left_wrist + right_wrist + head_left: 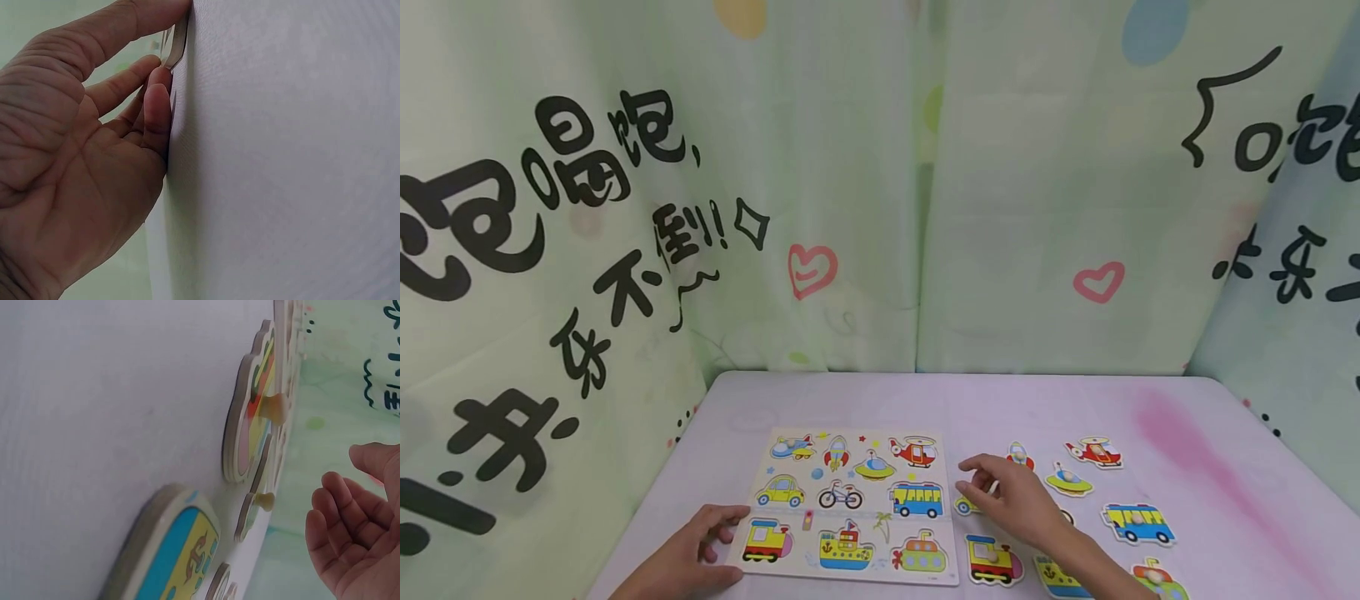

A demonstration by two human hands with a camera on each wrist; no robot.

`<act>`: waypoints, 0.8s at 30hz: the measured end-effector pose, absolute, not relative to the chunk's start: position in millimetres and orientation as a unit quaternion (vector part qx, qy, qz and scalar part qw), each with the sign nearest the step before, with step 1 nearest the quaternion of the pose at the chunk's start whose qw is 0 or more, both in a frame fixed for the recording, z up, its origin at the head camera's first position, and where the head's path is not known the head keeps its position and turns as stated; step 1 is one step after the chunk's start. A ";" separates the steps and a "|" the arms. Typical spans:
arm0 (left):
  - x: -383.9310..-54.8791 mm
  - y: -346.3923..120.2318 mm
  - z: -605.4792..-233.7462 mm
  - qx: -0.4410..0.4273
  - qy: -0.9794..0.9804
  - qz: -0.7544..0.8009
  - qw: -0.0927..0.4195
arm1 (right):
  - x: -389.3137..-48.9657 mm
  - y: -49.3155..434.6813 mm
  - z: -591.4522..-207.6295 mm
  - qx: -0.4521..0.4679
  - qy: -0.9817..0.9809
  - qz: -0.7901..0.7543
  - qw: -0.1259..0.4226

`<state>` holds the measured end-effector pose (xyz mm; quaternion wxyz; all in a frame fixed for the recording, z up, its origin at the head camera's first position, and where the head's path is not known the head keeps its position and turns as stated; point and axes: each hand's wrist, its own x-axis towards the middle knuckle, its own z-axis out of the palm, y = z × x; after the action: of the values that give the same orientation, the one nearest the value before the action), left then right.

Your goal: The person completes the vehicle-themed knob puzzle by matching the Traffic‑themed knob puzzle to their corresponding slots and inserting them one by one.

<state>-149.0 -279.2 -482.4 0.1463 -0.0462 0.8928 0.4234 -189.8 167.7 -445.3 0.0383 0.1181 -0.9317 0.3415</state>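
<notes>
A flat puzzle board (820,533) with printed vehicles lies at the table's middle. My left hand (688,550) rests at its left edge, thumb near the lower corner and fingertips touching the side; in the left wrist view the left hand (87,137) has its fingers bent beside the thin board edge. My right hand (1011,500) hovers right of the board, thumb and fingers apart, holding nothing. It partly covers a yellow car piece (964,506). Below it lies a train piece (988,560), whose wooden knob (274,409) shows in the right wrist view.
Right of the board lie more knobbed pieces: a rocket (1018,454), a saucer (1069,481), a helicopter (1097,452), a bus (1138,524), a ship (1060,577) and a submarine (1161,579). A printed curtain (1000,250) surrounds the table (1000,400).
</notes>
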 end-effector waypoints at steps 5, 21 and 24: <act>-149.3 -279.1 -481.3 -0.042 0.892 0.426 0.145 | -191.8 167.0 -444.6 0.143 -0.938 0.315 0.027; -148.8 -279.2 -480.2 -0.040 0.887 0.434 0.152 | -194.9 176.0 -445.4 0.111 -0.947 0.299 0.030; -147.7 -280.7 -480.3 -0.035 0.888 0.433 0.149 | -197.0 178.8 -445.9 0.107 -0.948 0.297 0.026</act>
<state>-147.7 -280.7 -480.3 0.1487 -0.0346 0.8884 0.4329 -197.0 178.8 -445.9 0.0263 0.1069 -0.9484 0.2975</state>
